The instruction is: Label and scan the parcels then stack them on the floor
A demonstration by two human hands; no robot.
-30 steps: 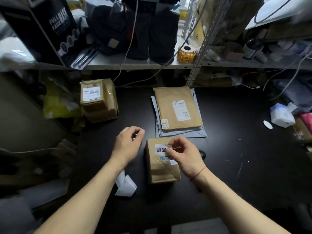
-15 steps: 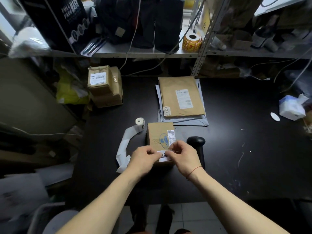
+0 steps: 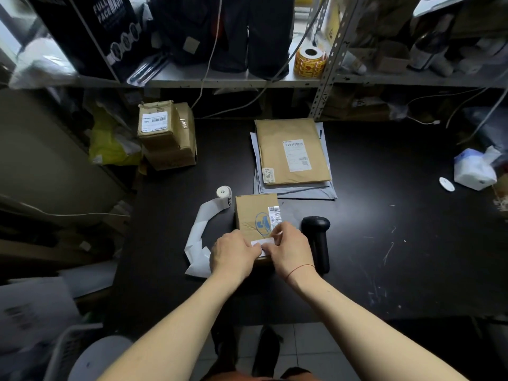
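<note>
A small brown parcel [image 3: 254,213] with a blue mark and a barcode sticker lies on the black table [image 3: 371,243]. My left hand [image 3: 233,254] and my right hand [image 3: 290,248] both rest on its near edge, fingers pressing a white label [image 3: 263,242] onto it. Just right of the parcel lies a black handheld scanner [image 3: 317,237]. A white label roll [image 3: 224,195] with a loose paper strip [image 3: 199,240] sits to the left. Behind the parcel, a flat brown envelope parcel [image 3: 291,152] lies on grey mailers.
Two stacked cardboard boxes [image 3: 165,133] sit at the table's far left corner. A metal shelf [image 3: 220,78] with cables and a yellow sticker roll [image 3: 309,61] rises behind. A white tissue pack [image 3: 472,171] lies far right. Tiled floor [image 3: 302,345] shows below the table edge.
My left hand came from beside the parcel onto the label. The label went from the parcel's far part to its near edge, and both hands press it. The view tilted down.
</note>
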